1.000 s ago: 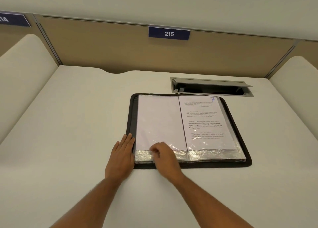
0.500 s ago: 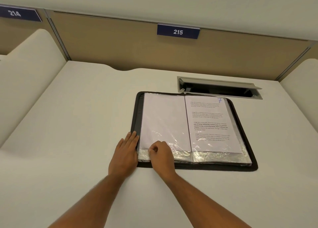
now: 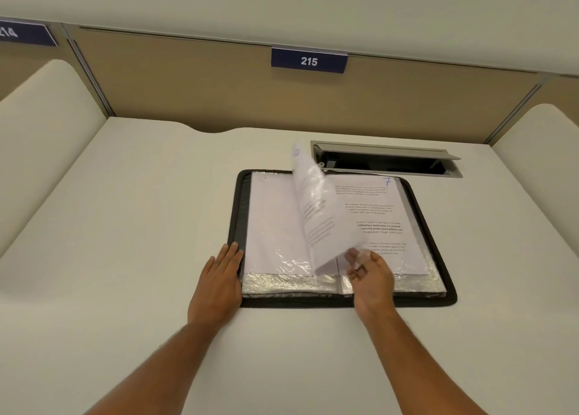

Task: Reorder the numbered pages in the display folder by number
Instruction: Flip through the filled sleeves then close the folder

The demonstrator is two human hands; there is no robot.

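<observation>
**Sleeve mid-turn over page 7; folder braced at its left edge**

The black fabric-edged display folder point(image 3: 341, 301) lies open on the white desk point(image 3: 125, 258), toward the one o'clock side of the person and just short of the grey cable hatch point(image 3: 385, 160) at the back. One clear plastic sleeve holding a printed sheet point(image 3: 316, 217) stands curled above the spine, its top corner pointing to twelve o'clock. It partly covers the right-hand printed page marked 7 in blue ink point(image 3: 387, 181), which lies flat.

The left hand point(image 3: 219, 283) rests flat, fingers straight and together, on the folder's border at nine o'clock; this evidently pins the folder against sliding. The right hand point(image 3: 369, 276) sits at the sleeve's lower corner with fingers loosely spread and palm turned up. Whether it pinches the sleeve or only props it, I cannot tell. The number on the raised sheet is blurred.

A blue plate reading 215 point(image 3: 309, 61) hangs on the tan partition point(image 3: 188, 85).

Judgement: pages are being surveyed; reordering appears hardly begun.
</observation>
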